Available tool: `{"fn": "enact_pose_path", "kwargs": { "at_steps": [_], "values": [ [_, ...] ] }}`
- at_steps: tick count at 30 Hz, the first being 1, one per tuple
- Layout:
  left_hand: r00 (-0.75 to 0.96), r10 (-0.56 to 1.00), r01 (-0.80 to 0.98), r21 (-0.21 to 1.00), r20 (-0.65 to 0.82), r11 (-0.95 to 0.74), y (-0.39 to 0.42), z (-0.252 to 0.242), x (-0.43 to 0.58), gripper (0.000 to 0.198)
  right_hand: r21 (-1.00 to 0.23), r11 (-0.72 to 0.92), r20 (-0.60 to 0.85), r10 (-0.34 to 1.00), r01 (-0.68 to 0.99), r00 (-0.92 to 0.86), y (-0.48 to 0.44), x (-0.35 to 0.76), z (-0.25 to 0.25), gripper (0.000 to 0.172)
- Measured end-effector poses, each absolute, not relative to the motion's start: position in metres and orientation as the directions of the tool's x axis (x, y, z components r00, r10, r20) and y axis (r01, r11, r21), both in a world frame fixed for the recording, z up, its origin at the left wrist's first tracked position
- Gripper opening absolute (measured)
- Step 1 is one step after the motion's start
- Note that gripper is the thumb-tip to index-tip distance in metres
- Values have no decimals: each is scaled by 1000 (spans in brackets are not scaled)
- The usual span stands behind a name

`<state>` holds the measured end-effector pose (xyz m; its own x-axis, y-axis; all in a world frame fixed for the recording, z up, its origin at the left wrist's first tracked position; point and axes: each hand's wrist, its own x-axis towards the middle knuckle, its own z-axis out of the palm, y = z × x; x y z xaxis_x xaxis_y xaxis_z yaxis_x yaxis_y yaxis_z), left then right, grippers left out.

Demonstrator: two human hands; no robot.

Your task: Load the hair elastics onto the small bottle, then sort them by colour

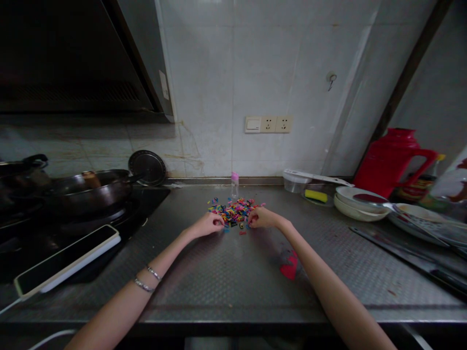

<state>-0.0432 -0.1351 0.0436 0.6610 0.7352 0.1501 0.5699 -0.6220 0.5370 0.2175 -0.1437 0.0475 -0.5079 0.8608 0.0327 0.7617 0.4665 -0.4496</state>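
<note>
A pile of small, many-coloured pieces [235, 211], looking like little elastic hair bands, lies loose on the metal counter [219, 277]. At the pile's left edge is my left hand [208, 225], its fingers curled together by a few blue pieces. My right hand [263, 217] touches the right edge, fingers also bent inward and pinched. Whatever the fingertips hold, if anything, is too small to make out. Just behind the pile stands a small clear bottle [235, 187] with a pink cap.
Left are a stove with a pan [91, 194] and a phone [69, 257] on a white block. Bowls [355, 209], a yellow sponge [315, 196], a knife [394, 250] and a red jug [388, 160] occupy the right. A clear bag with a red print [289, 266] lies near my right forearm.
</note>
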Motion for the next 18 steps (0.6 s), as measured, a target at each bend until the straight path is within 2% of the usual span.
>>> {"fn": "enact_pose_path", "kwargs": {
  "at_steps": [4, 12, 18],
  "values": [
    [637, 747, 579, 523, 188, -626, -130, 43, -47, 21, -477, 427, 3, 875, 768, -484, -145, 216, 45, 17],
    [623, 755, 597, 500, 204, -627, -126, 43, -51, 23, -446, 424, -15, 877, 788, -481, -141, 216, 38, 14],
    [613, 759, 580, 527, 221, -622, -125, 41, -52, 22, -420, 393, -52, 889, 818, -454, -145, 213, 42, 11]
  ]
}}
